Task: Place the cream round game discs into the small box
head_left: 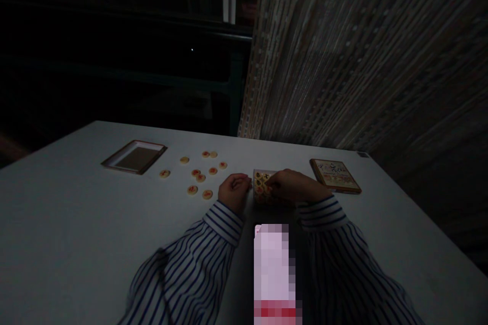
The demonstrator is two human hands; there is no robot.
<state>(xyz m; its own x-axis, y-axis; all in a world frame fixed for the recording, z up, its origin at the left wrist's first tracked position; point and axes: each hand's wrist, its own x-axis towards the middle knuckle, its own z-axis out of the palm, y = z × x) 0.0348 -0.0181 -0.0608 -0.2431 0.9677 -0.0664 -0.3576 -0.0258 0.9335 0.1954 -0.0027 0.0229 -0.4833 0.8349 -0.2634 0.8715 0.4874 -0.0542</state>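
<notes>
A small box tray stands on the table between my hands, with round Chinese chess pieces laid in rows inside it. From the right, my right hand reaches over the tray, its fingers pinched down on a piece among the others; the hand covers much of the tray. My left hand is beside the tray's left edge with its fingers curled closed, and whatever they hold is hidden. Several loose Chinese chess pieces with red markings lie scattered to the left of my left hand.
An open shallow box part lies at the far left of the white table. On the right is a printed box lid. A lit, blurred-out phone-like screen is in front of me. A string curtain hangs behind the table. The room is dim.
</notes>
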